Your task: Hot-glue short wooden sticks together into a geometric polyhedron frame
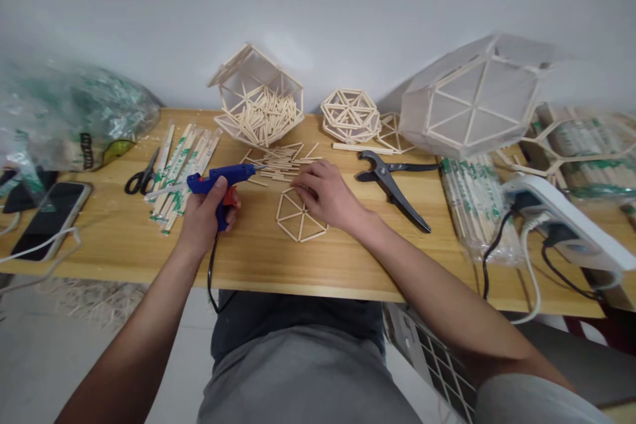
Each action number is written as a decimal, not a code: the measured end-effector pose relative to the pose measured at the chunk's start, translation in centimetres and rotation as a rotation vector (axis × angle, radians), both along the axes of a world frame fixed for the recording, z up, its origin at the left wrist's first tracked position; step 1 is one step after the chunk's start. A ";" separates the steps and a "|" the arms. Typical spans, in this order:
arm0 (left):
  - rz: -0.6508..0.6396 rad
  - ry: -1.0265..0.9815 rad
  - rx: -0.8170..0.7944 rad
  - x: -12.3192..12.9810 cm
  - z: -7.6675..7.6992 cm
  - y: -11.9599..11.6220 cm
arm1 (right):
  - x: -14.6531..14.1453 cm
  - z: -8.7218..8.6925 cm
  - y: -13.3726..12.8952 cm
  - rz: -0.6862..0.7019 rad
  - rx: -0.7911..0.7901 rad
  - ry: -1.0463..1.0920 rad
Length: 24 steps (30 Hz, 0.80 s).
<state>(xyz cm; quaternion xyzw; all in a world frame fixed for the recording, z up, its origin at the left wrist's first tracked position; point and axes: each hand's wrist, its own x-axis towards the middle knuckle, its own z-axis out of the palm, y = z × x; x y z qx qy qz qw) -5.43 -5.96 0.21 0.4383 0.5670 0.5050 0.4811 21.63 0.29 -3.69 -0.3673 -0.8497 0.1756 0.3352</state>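
Observation:
My left hand (205,212) grips a blue glue gun (222,180) by its handle, nozzle pointing right towards a loose pile of short wooden sticks (281,163). My right hand (325,194) rests palm down on the wooden table (124,238), fingertips on the top edge of a flat hexagon of glued sticks (299,214). Whether the fingers pinch a stick is hidden. The glue gun's black cord (212,278) hangs over the table's front edge.
Black pliers (392,187) lie right of my right hand. Scissors (142,175) and wrapped chopsticks (181,172) lie at left, with a phone (50,215) and plastic bag (74,112). Stick domes (350,116) stand at the back. A power strip (561,225) sits at right.

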 end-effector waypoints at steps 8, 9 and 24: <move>-0.012 0.007 -0.047 -0.4 -0.2 0.4 | 0.0 0.4 -0.3 -0.016 -0.001 -0.012; -0.012 0.003 -0.046 -0.4 -0.3 0.4 | 0.1 0.4 -0.3 -0.017 -0.005 -0.015; -0.030 -0.018 -0.019 -0.5 -0.3 0.5 | -0.1 0.7 -0.6 -0.069 0.004 -0.043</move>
